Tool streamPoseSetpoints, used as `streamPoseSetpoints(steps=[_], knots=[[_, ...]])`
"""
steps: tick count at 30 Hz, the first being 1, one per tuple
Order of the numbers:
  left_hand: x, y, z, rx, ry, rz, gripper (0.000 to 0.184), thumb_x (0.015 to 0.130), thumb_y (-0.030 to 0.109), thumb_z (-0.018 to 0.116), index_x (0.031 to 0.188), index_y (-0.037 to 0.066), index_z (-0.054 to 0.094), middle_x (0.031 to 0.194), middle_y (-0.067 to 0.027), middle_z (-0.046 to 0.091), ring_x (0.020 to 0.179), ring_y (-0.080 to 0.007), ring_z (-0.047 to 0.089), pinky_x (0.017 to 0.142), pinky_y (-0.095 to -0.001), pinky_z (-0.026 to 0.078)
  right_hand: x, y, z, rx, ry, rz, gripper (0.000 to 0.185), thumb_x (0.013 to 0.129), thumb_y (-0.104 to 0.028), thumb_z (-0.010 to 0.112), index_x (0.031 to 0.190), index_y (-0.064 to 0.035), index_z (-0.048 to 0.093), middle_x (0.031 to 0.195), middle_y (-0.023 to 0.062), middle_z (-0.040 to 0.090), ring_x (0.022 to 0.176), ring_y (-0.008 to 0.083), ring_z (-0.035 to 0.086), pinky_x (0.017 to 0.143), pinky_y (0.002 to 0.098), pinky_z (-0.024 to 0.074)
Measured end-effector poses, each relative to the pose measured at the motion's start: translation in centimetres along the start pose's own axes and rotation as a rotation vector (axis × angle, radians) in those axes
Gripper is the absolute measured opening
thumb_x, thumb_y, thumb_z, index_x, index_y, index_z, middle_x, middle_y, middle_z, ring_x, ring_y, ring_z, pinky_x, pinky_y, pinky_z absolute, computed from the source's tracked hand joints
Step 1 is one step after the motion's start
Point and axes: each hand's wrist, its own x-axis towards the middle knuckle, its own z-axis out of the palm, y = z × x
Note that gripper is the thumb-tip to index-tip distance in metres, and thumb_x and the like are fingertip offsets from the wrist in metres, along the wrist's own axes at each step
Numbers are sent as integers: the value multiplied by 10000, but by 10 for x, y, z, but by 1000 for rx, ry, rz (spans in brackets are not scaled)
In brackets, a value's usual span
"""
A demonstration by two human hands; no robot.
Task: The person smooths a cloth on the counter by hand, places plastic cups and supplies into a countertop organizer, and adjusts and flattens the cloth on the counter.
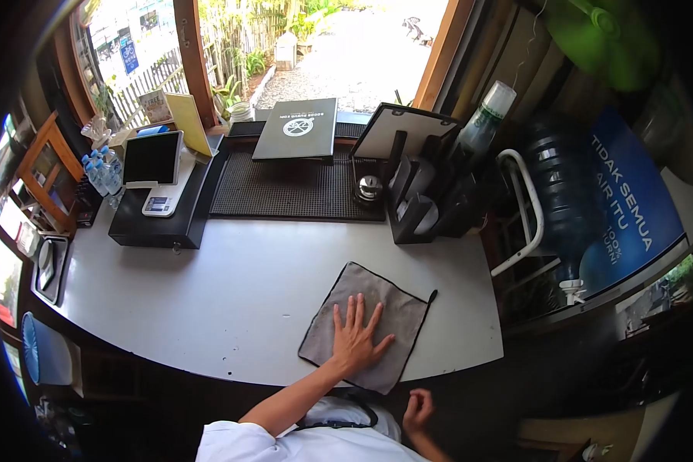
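Note:
My left hand [353, 343] lies flat with its fingers spread on a grey cleaning cloth [393, 300]. The cloth has a dark stitched border and a small black loop at its right corner. It is spread out on the pale counter [208, 300], and its lowest corner reaches the front edge. Below that edge, close to my body, my right hand [418, 412] is held in a loose fist, apart from the cloth. I see nothing in its fingers.
A black cash drawer [158, 227] bears a tablet [152, 159] at the left. Behind are a black rubber mat [285, 189], a menu folder [296, 129] and a call bell [369, 187]. A black organizer [416, 219] stands at the back right, near a large water bottle [554, 192].

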Motion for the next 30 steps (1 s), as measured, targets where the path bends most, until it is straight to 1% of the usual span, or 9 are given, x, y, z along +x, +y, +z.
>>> streamPoseSetpoints(steps=[3,4,6,9,12,17,22,25,30], knots=[[1,-49,-23,-78,-51,93,848,959,715,472,1623,202,352,1685,-263,197,1581,-417,127,1235,-647,5,-63,27,12,-45,99,557,156,978,-129,595,1021,-8,683,923,137,708,780,183,682,705,353,553],[6,-73,-32,-70,-42,45,851,959,715,473,1622,195,352,1685,-262,198,1580,-417,130,1237,-643,11,-58,18,19,-24,81,584,157,978,-130,596,1024,-8,683,925,137,708,782,184,683,706,354,554],[20,-113,-48,-42,-12,-48,857,958,714,475,1621,183,353,1685,-260,202,1579,-416,135,1241,-636,22,-46,0,28,2,38,570,159,978,-131,596,1029,-8,683,930,139,709,785,186,685,708,355,555],[27,-135,-53,-2,-2,-134,868,960,711,475,1621,163,348,1684,-258,206,1580,-409,138,1246,-623,26,-17,-29,40,3,-39,477,163,978,-133,597,1037,-8,683,938,142,710,791,189,687,711,357,557],[10,-120,-45,44,3,-51,876,962,709,471,1617,140,351,1689,-246,204,1583,-396,139,1251,-610,27,4,-50,54,-9,-103,408,167,977,-135,598,1045,-7,683,945,144,711,796,192,689,715,359,558],[-11,-130,-56,-40,-107,198,816,954,710,491,1611,240,379,1696,-186,239,1577,-364,194,1264,-582,59,24,-72,69,-34,-174,325,175,977,-137,600,1059,-7,683,957,148,713,805,197,693,720,362,561],[6,-177,-76,-5,-109,73,819,964,712,471,1617,228,368,1701,-161,238,1582,-351,176,1271,-567,44,32,-82,75,-35,-219,286,183,977,-140,602,1072,-7,684,969,153,714,814,203,697,726,366,564],[6,-170,-71,55,-109,33,816,977,706,449,1624,218,353,1708,-164,210,1593,-348,121,1268,-571,26,37,-83,73,-31,-240,275,189,977,-142,603,1080,-6,684,976,155,716,819,206,700,729,367,565],[5,-160,-66,13,-89,-24,825,969,707,456,1615,200,376,1700,-183,230,1591,-362,129,1257,-600,8,48,-77,62,-11,-281,266,198,976,-145,605,1094,-6,684,988,159,717,828,211,703,734,371,568]])
